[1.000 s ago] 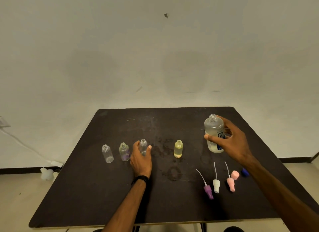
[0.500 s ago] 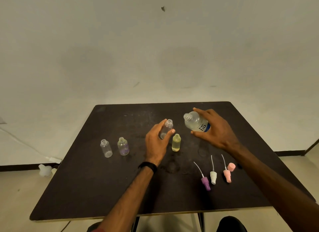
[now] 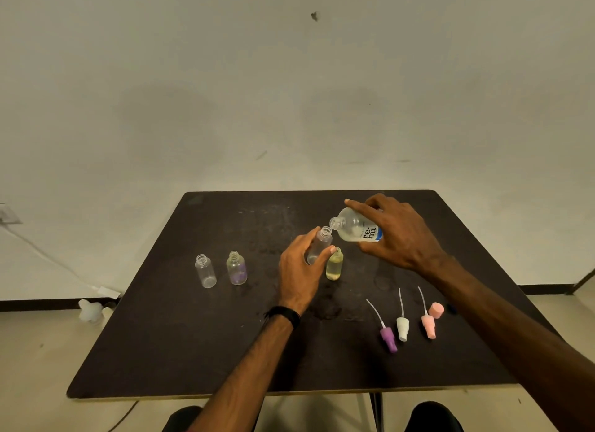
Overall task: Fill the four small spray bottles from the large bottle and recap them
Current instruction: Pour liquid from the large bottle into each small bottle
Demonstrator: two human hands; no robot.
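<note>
- The right hand point(image 3: 399, 238) has tipped the large bottle point(image 3: 355, 229) further over since a moment ago, its fingers wrapped round the body; the mouth now sits just beside the small spray bottle's point(image 3: 317, 245) neck.
- The left hand point(image 3: 299, 270), fingers gripping that bottle, has lifted it off the desk point(image 3: 193, 351).
- Pouring looks imminent; the yellow-tinted bottle point(image 3: 334, 264) looks already filled, and two others stand uncapped at left.

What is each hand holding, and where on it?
The left hand grips a small clear bottle around its body, mouth free. The right hand grips the large bottle around its labelled body, tipped toward the small one.
</note>
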